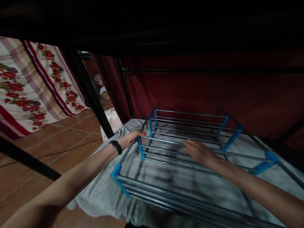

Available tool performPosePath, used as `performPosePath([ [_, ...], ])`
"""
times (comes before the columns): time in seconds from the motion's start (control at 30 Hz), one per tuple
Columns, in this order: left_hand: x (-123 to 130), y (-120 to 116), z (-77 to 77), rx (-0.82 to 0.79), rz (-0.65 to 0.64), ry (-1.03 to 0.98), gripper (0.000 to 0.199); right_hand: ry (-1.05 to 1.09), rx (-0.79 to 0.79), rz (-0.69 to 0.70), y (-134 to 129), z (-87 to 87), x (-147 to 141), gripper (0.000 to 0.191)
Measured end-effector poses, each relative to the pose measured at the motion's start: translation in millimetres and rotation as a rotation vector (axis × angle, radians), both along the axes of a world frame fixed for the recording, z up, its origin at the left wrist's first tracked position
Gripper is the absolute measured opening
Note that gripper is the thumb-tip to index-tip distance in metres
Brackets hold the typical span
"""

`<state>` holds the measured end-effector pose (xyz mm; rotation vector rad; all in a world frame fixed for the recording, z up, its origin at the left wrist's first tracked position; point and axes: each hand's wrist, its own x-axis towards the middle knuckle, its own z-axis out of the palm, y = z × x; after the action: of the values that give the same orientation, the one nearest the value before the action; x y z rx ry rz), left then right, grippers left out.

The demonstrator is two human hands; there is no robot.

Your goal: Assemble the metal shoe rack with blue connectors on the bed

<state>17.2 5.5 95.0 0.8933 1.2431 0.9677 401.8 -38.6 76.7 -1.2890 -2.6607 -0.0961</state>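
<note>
A shoe rack (180,140) of grey metal tubes and blue plastic connectors lies across the grey blanket (95,196). Several rows of tubes run between its two long side poles. My left hand (136,135), with a black band on the wrist, is closed around the left side pole at a blue connector (140,147). Over the middle tubes, my right hand (198,152) is stretched out with its fingertips at one tube. Its fingers lie flat, not wrapped around the metal. The undersides of both hands are hidden.
A black metal frame post (91,91) stands at the left, with a dark beam overhead. Dark red cloth (190,88) hangs behind the rack. A floral curtain (30,85) hangs at far left above the tiled floor (68,139), where a thin cable (71,148) runs.
</note>
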Motion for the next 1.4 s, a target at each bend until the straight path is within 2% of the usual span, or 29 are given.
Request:
performPosePath([
  [0.13, 5.0, -1.6, -3.3, 0.0, 0.035, 0.001, 0.015, 0.043, -0.013, 0.043, 4.7, 6.0, -21.5, 0.035],
  [0.5, 10.0, -0.5, -7.2, -0.035, 0.061, 0.003, 0.017, 0.07, -0.024, 0.034, 3.9, 0.5, -13.1, 0.031],
  [0.83, 10.4, -0.2, 3.3, 0.003, -0.044, 0.121, 0.019, 0.11, 0.028, 0.056, 6.9, -7.4, -10.8, 0.031],
  [1.2, 14.4, -7.0, 7.2, 0.059, -0.094, 0.208, 0.027, -0.018, 0.108, 0.031, 4.2, -10.0, -10.5, 0.029],
  [1.4, 15.2, -2.4, 4.9, 0.061, -0.06, 0.262, 0.029, -0.065, 0.099, 0.026, 3.5, -8.9, -10.5, 0.029],
])
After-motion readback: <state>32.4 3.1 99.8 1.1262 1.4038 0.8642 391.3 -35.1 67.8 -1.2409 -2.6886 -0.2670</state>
